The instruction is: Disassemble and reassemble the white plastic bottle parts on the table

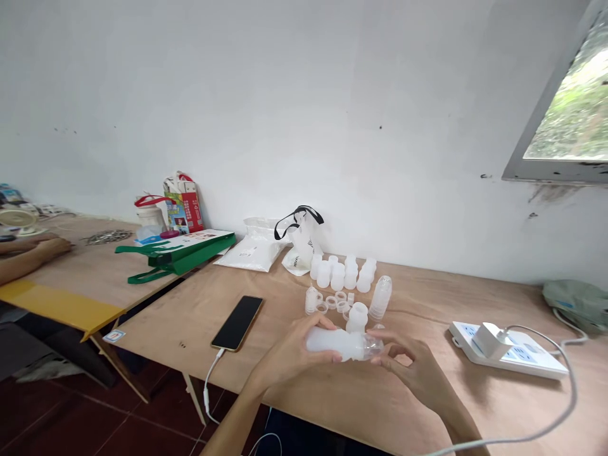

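A frosted white plastic bottle [327, 342] lies sideways in the grip of my left hand [306, 348], just above the table. My right hand [401, 358] has its fingers pinched on the clear cap [373, 346] at the bottle's right end. Right behind them stands another frosted bottle [357, 316], partly hidden. Several clear rings [331, 303] lie beyond, beside a small stack of rings [311, 300]. Farther back, several white bottles [350, 273] stand in rows. A stack of clear caps [380, 297] leans to their right.
A phone [237, 323] charges on the left of the table. White bags [254, 246] and a green bag [190, 250] lie behind it. To the right sits a power strip [522, 361] with a charger and cable. Another person's hand [54, 247] rests on the far-left table.
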`<state>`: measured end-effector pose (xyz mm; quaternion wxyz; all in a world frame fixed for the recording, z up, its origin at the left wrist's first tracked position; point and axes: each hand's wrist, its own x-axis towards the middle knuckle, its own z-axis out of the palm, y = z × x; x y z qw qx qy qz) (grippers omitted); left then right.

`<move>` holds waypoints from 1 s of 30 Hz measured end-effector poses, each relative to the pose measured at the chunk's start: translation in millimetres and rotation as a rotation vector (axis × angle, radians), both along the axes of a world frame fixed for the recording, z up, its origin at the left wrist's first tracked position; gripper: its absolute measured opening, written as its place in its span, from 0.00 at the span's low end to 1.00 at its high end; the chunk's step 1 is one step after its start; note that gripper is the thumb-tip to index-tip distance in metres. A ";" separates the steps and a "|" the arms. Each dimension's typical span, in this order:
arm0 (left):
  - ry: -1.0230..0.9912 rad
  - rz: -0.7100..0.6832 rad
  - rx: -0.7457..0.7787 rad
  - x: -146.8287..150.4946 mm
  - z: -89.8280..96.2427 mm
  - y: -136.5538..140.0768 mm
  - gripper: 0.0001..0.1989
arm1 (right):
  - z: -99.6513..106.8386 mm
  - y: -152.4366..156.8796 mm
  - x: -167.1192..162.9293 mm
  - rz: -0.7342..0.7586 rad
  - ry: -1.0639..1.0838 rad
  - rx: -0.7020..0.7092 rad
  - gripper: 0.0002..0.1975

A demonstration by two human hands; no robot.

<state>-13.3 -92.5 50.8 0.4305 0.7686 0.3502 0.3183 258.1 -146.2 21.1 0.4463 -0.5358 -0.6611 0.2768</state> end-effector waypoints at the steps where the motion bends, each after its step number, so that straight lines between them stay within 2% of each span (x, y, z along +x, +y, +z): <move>1: 0.003 0.014 0.008 0.4 0.2 -0.3 0.20 | 0.7 -0.5 -2.2 -0.011 -0.014 0.011 0.17; 5: -0.006 0.012 0.023 3.5 3.4 -1.3 0.20 | 1.0 -0.3 -5.2 -0.042 -0.011 0.052 0.17; 8: -0.029 0.025 0.052 9.5 3.7 -2.2 0.19 | -0.3 1.6 -4.6 -0.021 0.044 0.027 0.19; 12: -0.096 0.045 0.036 18.2 -4.0 -2.5 0.19 | 0.0 2.0 0.8 0.056 0.170 -0.005 0.21; 16: -0.146 0.029 0.001 23.2 -13.5 -1.5 0.22 | 2.3 -1.7 6.5 0.091 0.187 -0.050 0.21; 20: -0.299 -0.045 -0.175 34.8 -20.5 -7.9 0.25 | 0.3 -3.1 5.7 0.035 0.264 0.018 0.22; 22: -0.351 -0.157 -0.316 44.6 -25.1 -15.0 0.27 | -3.0 -1.7 2.9 0.023 0.271 0.073 0.22; 24: -0.322 -0.270 -0.382 54.2 -29.8 -22.2 0.31 | -6.3 0.3 -1.0 0.029 0.233 0.086 0.22; 27: -0.204 -0.286 -0.271 61.0 -32.6 -26.5 0.39 | -7.7 2.1 -7.2 0.029 0.134 0.050 0.20; 30: -0.132 -0.229 -0.145 56.4 -30.3 -18.8 0.35 | -4.4 2.3 -13.0 0.037 0.029 0.007 0.18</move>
